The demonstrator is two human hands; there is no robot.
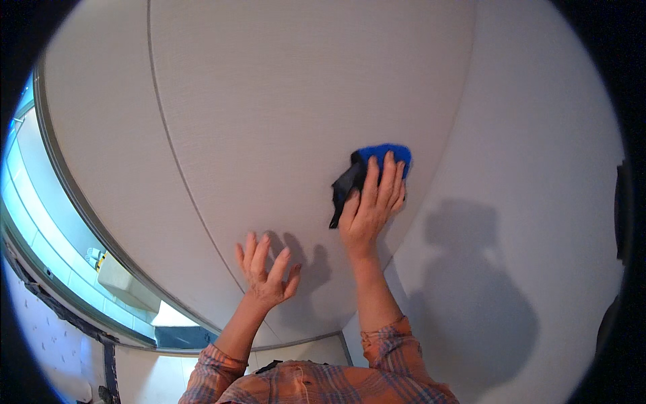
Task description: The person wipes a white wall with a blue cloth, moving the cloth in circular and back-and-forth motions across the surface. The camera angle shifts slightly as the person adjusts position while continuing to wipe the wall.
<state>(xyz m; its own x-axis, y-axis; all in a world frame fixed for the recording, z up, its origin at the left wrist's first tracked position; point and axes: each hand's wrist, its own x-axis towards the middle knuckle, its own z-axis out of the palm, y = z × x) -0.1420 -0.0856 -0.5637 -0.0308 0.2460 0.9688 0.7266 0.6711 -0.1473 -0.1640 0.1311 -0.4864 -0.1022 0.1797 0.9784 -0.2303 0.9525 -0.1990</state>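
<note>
My right hand (372, 212) presses a blue and black cloth (386, 150) against a pale, finely textured wall panel (282, 126). Its fingers lie spread over the blue part. A black flap of the cloth hangs out past my thumb on the left. Lower down and to the left, my left hand (267, 275) is raised with fingers apart and nothing in it. It is close to the same panel and casts a shadow there; whether the fingertips touch the surface, I cannot tell.
A dark vertical seam (174, 151) divides the panelling. On the right, a plain wall (545, 151) meets it at a corner and carries my shadow. Far left, a dark-framed doorway (81, 194) opens onto a brightly lit tiled room with a pale tank-like box (128, 283). Light flooring (151, 376) shows below.
</note>
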